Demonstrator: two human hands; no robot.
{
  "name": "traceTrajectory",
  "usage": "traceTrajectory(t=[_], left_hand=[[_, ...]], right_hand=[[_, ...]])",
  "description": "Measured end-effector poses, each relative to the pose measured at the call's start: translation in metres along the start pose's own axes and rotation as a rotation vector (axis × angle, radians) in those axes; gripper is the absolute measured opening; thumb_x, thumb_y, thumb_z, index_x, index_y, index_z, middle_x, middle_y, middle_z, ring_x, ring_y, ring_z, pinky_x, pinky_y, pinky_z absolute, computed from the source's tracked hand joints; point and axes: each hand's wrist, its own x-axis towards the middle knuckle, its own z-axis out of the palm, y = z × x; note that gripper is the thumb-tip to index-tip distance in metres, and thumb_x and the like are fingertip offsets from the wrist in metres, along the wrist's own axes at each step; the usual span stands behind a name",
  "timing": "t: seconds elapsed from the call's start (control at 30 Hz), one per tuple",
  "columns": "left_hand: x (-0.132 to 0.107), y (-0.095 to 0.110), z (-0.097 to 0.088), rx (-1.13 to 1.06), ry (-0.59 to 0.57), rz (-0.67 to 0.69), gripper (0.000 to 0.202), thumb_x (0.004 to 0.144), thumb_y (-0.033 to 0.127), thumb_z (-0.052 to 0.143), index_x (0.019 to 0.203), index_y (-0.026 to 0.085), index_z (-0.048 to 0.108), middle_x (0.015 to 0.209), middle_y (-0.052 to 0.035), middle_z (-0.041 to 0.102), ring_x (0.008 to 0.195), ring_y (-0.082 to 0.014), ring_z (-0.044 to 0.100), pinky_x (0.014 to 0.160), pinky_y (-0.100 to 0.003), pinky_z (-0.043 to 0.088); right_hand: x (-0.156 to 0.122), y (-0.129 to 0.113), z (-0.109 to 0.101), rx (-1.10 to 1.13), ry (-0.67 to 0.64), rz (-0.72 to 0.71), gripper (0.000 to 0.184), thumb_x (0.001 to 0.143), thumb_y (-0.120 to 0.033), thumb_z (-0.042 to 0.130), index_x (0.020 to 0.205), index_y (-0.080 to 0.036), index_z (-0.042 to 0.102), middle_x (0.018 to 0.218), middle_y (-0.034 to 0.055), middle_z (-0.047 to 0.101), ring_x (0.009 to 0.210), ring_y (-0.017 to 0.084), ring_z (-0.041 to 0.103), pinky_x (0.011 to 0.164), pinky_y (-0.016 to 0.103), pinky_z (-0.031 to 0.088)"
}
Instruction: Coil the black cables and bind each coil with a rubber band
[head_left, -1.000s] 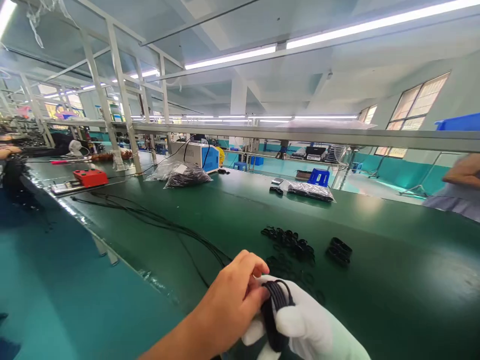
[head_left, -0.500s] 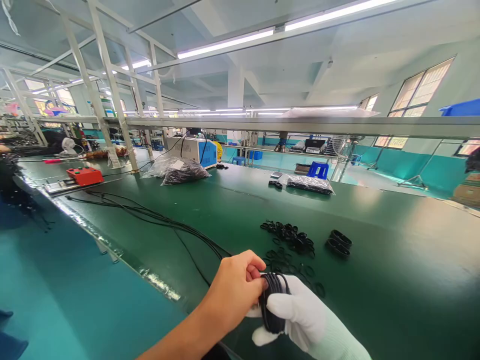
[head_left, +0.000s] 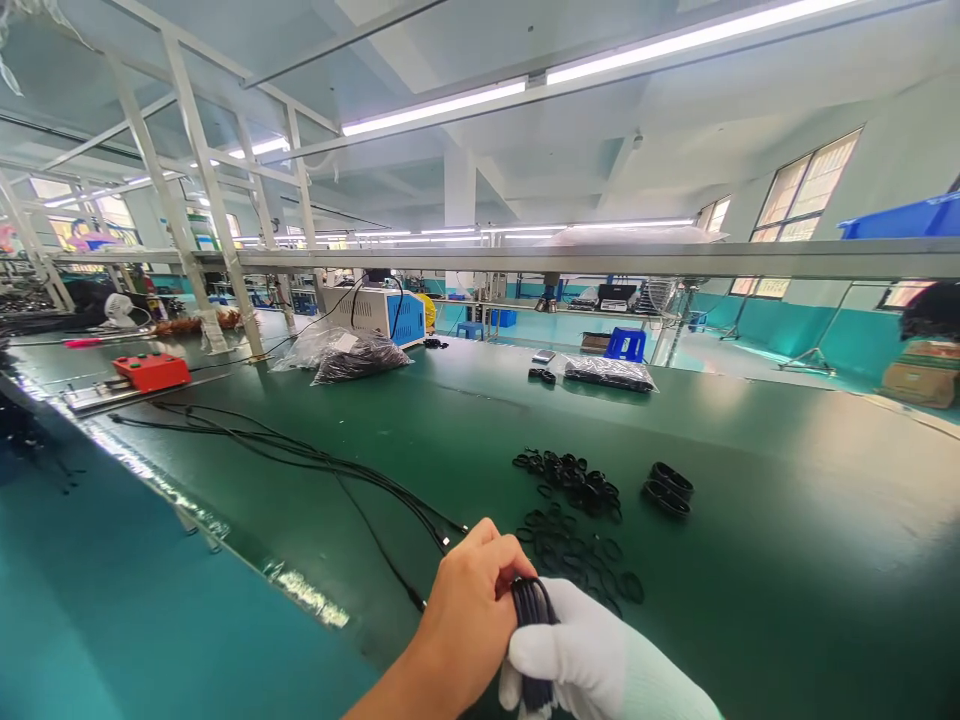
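Note:
A coiled black cable (head_left: 534, 604) is held low in front of me, above the green table (head_left: 360, 400). My right hand (head_left: 581, 645), in a white glove, is closed around the coil with the thumb across its near side. My bare left hand (head_left: 480, 600) is closed at the coil's upper left edge, its fingers curled onto the loops. Just beyond the hands lie small black rubber bands (head_left: 562, 535) and a denser pile of black rings (head_left: 574, 478). Several loose black cables (head_left: 330, 465) stretch from the left hand's side towards the far left.
Two larger black loops (head_left: 667, 488) lie at the right. Further back are bagged black goods (head_left: 609, 373), a plastic bag of dark parts (head_left: 356, 355) and a blue-and-white machine (head_left: 394, 312). A red box (head_left: 152, 371) stands left. A metal shelf (head_left: 480, 258) spans above the table.
My left hand has shifted down and tucked in closer against the coil, its fingers more curled. The right hand still grips the coil. The view has turned slightly to the right.

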Motion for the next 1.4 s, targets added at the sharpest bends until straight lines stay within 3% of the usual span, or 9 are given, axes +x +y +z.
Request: traceTrajectory(t=[0.13, 0.33, 0.4, 0.57, 0.7, 0.8, 1.03, 1.23, 1.4], left_hand=[[-0.002, -0.004, 0.004, -0.027, 0.026, 0.017, 0.017, 0.067, 0.005, 0.051, 0.064, 0.018, 0.061, 0.070, 0.0038, 0.045, 0.058, -0.0090, 0.046, 0.052, -0.019, 0.034], [-0.002, -0.011, 0.005, 0.063, -0.011, 0.194, 0.036, 0.074, 0.001, 0.042, 0.079, 0.022, 0.071, 0.074, 0.0006, 0.047, 0.064, -0.0111, 0.053, 0.059, -0.021, 0.039], [0.001, -0.012, 0.003, 0.094, -0.007, 0.165, 0.037, 0.075, 0.002, 0.040, 0.077, 0.021, 0.071, 0.074, 0.0001, 0.047, 0.064, -0.0115, 0.053, 0.058, -0.022, 0.039], [-0.005, -0.013, -0.012, 0.071, -0.071, 0.095, 0.040, 0.069, 0.003, 0.047, 0.099, 0.023, 0.063, 0.088, 0.0004, 0.054, 0.074, -0.0130, 0.054, 0.068, -0.024, 0.043], [-0.023, -0.022, -0.007, 0.238, -0.102, 0.184, 0.011, 0.066, 0.014, 0.064, 0.075, 0.019, 0.059, 0.083, -0.0001, 0.060, 0.081, -0.0192, 0.052, 0.072, -0.030, 0.040], [-0.028, -0.024, -0.001, 0.282, -0.151, 0.258, 0.010, 0.069, 0.018, 0.068, 0.066, 0.018, 0.058, 0.079, -0.0010, 0.062, 0.083, -0.0217, 0.052, 0.074, -0.033, 0.037], [-0.009, -0.009, -0.017, -0.055, -0.112, -0.052, 0.031, 0.068, 0.008, 0.052, 0.093, 0.022, 0.061, 0.085, 0.0022, 0.057, 0.072, -0.0130, 0.053, 0.067, -0.024, 0.043], [-0.007, -0.020, 0.002, 0.131, -0.033, 0.100, 0.031, 0.065, 0.000, 0.042, 0.077, 0.019, 0.062, 0.076, 0.0016, 0.056, 0.065, -0.0113, 0.055, 0.060, -0.021, 0.041], [-0.009, -0.033, 0.014, 0.186, 0.092, 0.303, 0.032, 0.070, 0.002, 0.041, 0.084, 0.017, 0.066, 0.075, -0.0023, 0.058, 0.067, -0.0139, 0.058, 0.060, -0.023, 0.042]], right_hand=[[0.002, 0.000, -0.004, -0.003, -0.032, 0.042, 0.031, 0.049, -0.031, 0.076, 0.065, -0.009, 0.061, 0.055, 0.0033, 0.058, 0.048, 0.009, 0.056, 0.041, 0.014, 0.044], [0.006, 0.005, -0.009, -0.043, -0.042, 0.086, 0.031, 0.053, -0.024, 0.074, 0.079, -0.010, 0.063, 0.059, 0.0025, 0.062, 0.055, 0.014, 0.061, 0.050, 0.022, 0.051], [0.007, 0.007, -0.010, -0.007, -0.033, 0.080, 0.031, 0.053, -0.021, 0.074, 0.079, -0.009, 0.063, 0.059, 0.0040, 0.062, 0.055, 0.014, 0.061, 0.049, 0.023, 0.052], [0.010, 0.012, -0.015, 0.262, -0.052, 0.034, 0.042, 0.066, -0.032, 0.075, 0.098, -0.009, 0.062, 0.074, 0.0064, 0.063, 0.067, 0.016, 0.063, 0.056, 0.028, 0.055], [0.012, 0.014, -0.013, 0.393, -0.102, -0.097, 0.032, 0.072, -0.032, 0.072, 0.094, -0.010, 0.063, 0.079, 0.0058, 0.061, 0.076, 0.015, 0.061, 0.069, 0.028, 0.052], [0.010, 0.014, -0.013, 0.370, -0.128, -0.155, 0.028, 0.074, -0.029, 0.070, 0.091, -0.008, 0.065, 0.081, 0.0081, 0.063, 0.077, 0.015, 0.061, 0.076, 0.029, 0.049], [-0.001, 0.017, -0.017, 0.286, -0.066, 0.039, 0.030, 0.068, -0.023, 0.071, 0.094, -0.010, 0.064, 0.079, 0.0071, 0.063, 0.067, 0.016, 0.063, 0.050, 0.027, 0.057], [0.004, 0.017, -0.006, 0.137, 0.051, 0.064, 0.011, 0.058, -0.013, 0.066, 0.066, -0.012, 0.059, 0.053, -0.0020, 0.055, 0.041, 0.007, 0.051, 0.035, 0.015, 0.047], [0.004, 0.023, -0.008, 0.157, -0.038, 0.012, 0.023, 0.060, -0.027, 0.072, 0.067, -0.009, 0.060, 0.054, 0.0022, 0.058, 0.042, 0.008, 0.053, 0.038, 0.016, 0.048]])
